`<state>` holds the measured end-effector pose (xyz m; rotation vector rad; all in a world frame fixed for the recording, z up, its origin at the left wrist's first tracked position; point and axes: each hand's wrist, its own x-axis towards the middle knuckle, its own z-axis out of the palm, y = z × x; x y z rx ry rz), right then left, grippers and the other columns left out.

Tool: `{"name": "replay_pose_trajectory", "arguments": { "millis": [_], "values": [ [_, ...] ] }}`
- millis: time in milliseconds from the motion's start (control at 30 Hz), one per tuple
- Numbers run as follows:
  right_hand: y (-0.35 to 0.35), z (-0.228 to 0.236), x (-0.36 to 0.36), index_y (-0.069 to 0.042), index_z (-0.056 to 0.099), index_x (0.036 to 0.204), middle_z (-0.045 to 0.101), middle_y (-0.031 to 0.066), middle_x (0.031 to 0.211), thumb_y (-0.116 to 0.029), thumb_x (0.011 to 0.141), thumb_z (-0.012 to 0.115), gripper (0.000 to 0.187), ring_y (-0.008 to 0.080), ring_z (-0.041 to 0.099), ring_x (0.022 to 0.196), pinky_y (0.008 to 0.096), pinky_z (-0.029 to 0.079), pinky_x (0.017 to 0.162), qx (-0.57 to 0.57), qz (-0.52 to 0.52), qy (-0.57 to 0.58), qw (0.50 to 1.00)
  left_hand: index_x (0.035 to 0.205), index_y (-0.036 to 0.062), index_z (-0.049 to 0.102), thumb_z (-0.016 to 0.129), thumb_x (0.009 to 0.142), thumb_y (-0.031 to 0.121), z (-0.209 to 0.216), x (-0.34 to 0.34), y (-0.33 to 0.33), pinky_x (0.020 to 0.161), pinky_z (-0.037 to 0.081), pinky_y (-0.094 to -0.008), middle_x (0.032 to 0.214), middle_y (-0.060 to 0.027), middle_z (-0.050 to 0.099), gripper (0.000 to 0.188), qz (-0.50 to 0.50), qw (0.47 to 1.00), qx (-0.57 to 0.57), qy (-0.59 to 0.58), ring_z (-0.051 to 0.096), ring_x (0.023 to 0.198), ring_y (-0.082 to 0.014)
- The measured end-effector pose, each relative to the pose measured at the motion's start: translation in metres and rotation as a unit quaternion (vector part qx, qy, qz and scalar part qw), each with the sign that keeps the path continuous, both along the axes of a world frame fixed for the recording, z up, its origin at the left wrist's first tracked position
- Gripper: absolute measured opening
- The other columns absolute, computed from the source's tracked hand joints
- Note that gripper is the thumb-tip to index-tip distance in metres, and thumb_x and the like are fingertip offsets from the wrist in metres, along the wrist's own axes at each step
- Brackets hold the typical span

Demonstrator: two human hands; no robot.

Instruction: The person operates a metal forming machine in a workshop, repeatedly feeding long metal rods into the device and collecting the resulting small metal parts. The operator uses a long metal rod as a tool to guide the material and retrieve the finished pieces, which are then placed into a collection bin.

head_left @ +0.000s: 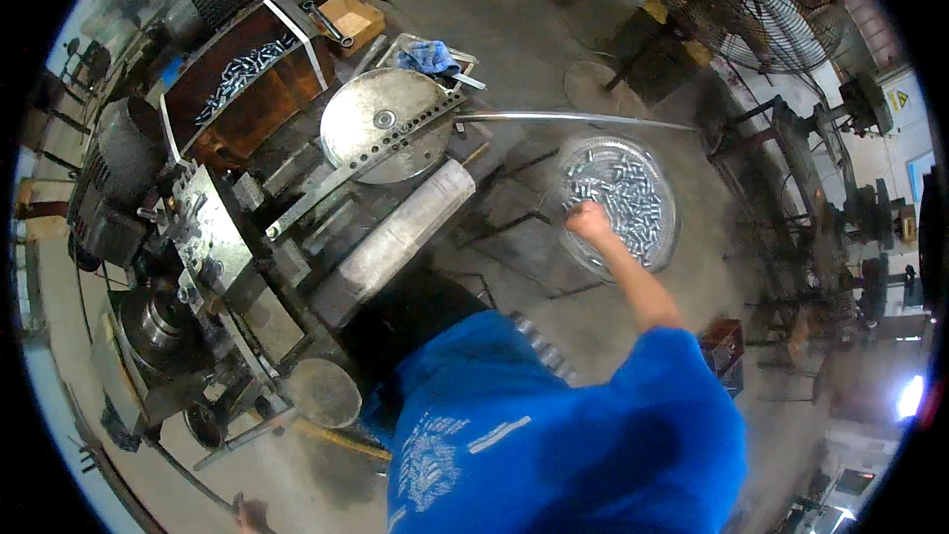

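My right hand (590, 222) is closed at the left part of a round, shallow metal basket (670, 206), its arm reaching forward. Many short, shiny metal cylinders (638, 200) lie loose in that basket. What the right fingers hold, if anything, is hidden by the hand. At the lower left edge my left hand (253, 513) appears small and dim, wrapped round the end of a thin dark rod (193, 478). That rod runs up toward the machine (213, 227) on my left.
A rusty bin (262, 104) of metal pieces stands at the far left. Nearer are a round metal plate (361, 119) under a perforated bar (346, 173), a blue cloth (429, 57) and a long metal rod (583, 119). A large caged fan (756, 15) stands at the far right.
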<state>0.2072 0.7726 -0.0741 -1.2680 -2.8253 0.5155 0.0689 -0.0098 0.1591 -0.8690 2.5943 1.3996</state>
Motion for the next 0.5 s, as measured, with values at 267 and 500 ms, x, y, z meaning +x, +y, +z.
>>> {"name": "replay_pose_trajectory", "arguments": {
  "millis": [267, 500],
  "values": [
    [-0.008, -0.005, -0.054, -0.004, 0.059, 0.103, 0.056, 0.0176, 0.107, -0.03, 0.07, 0.058, 0.041, 0.0306, 0.055, 0.1, 0.0389, 0.045, 0.085, -0.049, 0.019, -0.238, 0.97, 0.096, -0.0067, 0.056, 0.047, 0.086, 0.024, -0.011, -0.032, 0.043, 0.068, 0.046, -0.0356, 0.072, -0.0167, 0.058, 0.034, -0.012, 0.999, 0.007, 0.03, 0.056, 0.063, -0.0251],
    [-0.004, 0.004, -0.029, -0.004, 0.064, 0.073, 0.062, 0.0165, 0.081, -0.029, 0.064, 0.061, 0.027, 0.0251, 0.061, 0.072, 0.0342, 0.049, 0.068, -0.133, -0.054, 0.01, 0.99, 0.096, -0.0052, 0.054, 0.051, 0.084, 0.023, -0.019, -0.052, 0.06, 0.062, 0.045, -0.0342, 0.069, -0.0141, 0.056, 0.031, -0.02, 0.999, 0.019, 0.045, 0.054, 0.058, -0.0229]
  ]
}}
